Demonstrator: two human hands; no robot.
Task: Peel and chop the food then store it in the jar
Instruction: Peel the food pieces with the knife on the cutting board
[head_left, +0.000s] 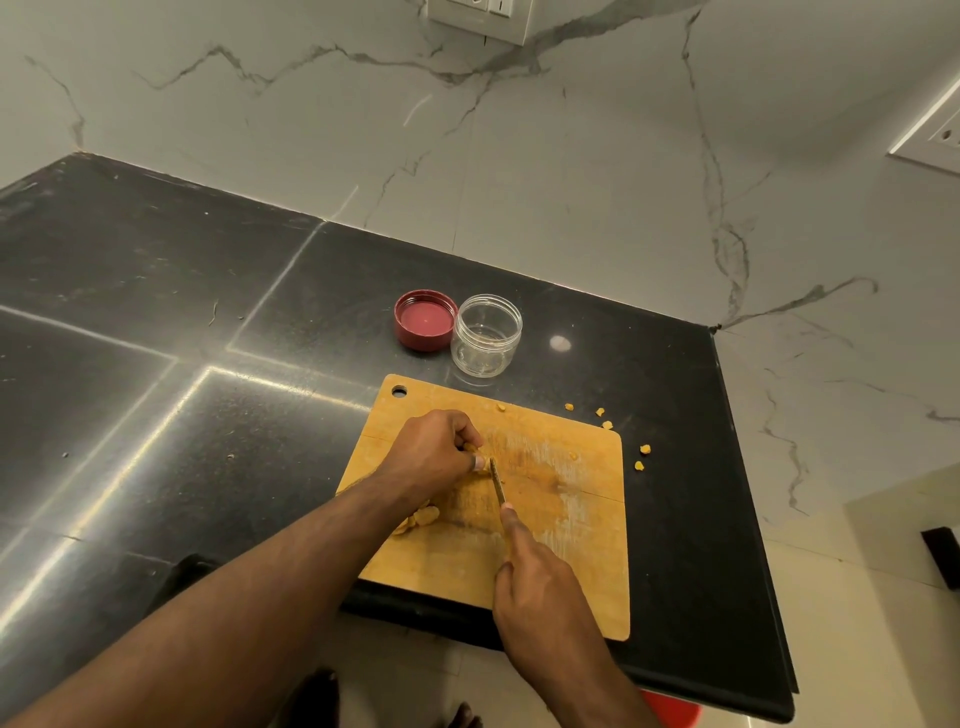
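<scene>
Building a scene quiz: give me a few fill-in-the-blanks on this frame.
1. The jar stands open; its red lid lies upside down on its ____ side in the picture.
2. The right hand holds a ____ over the board.
3. The left hand steadies the yellow food on the ____.
4. The jar holds ____ of the chopped food so far.

Missing words: left; knife; board; none

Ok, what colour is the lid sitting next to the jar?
Dark red, the lid lies upside down beside the jar; head view.
</scene>
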